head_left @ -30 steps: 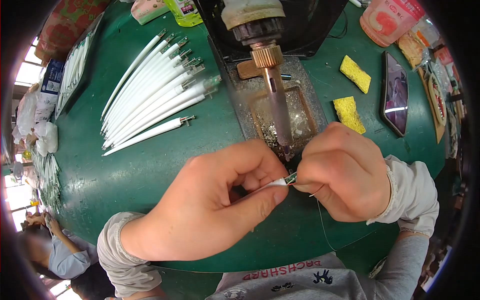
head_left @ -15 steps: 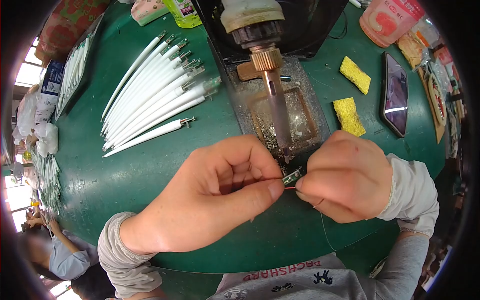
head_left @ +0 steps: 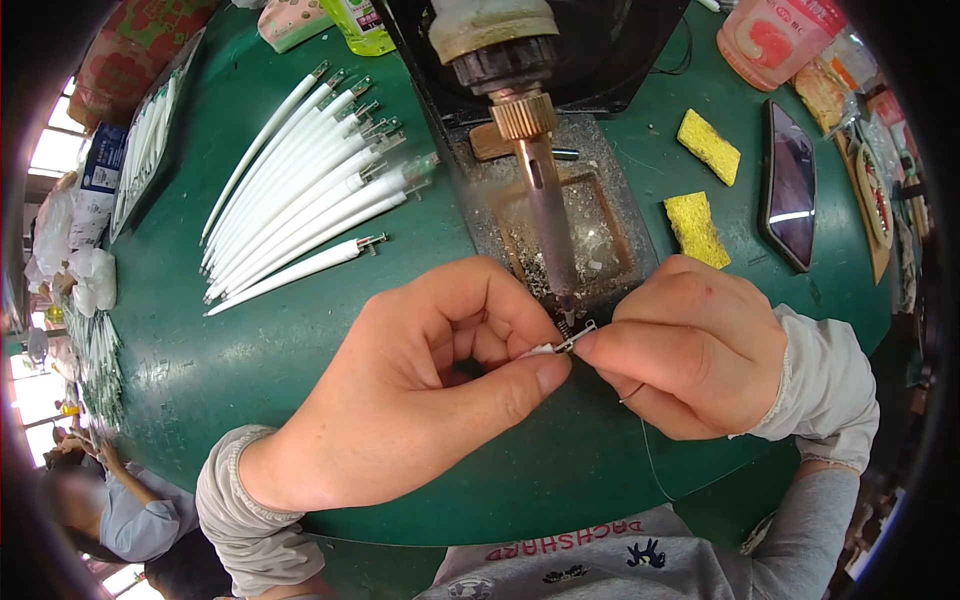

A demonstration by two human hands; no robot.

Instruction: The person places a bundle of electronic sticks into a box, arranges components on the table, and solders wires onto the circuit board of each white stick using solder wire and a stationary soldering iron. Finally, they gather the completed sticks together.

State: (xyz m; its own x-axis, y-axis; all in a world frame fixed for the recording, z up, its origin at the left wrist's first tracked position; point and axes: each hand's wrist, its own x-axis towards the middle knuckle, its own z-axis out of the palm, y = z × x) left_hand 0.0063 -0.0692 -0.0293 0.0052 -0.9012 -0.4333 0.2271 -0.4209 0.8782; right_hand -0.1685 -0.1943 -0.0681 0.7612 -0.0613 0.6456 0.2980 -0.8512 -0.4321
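My left hand [head_left: 430, 385] is closed, thumb and index finger pinching a small circuit board [head_left: 577, 337] with a white piece at its base. Close in from the right, my right hand [head_left: 690, 350] is also closed, its fingertips touching the board's end. A short length of thin wire [head_left: 630, 394] sticks out below the right fingers; its other end is hidden in the grip. Just above the board points the tip of a soldering iron [head_left: 555, 225], fixed in a holder. Whether tip and board touch, I cannot tell.
Under the iron lies a solder-spattered tray [head_left: 635, 215]. White tubes with small boards [head_left: 300, 200] fan out at left. Two yellow sponges [head_left: 708, 147] and a phone [head_left: 790, 190] lie at right, below a pink cup [head_left: 775, 45]. Another person [head_left: 140, 510] sits at lower left.
The board has turned in my left fingers, now showing its edge and white piece. My right fingertips have moved up and left against it. The red wire between the hands no longer shows.
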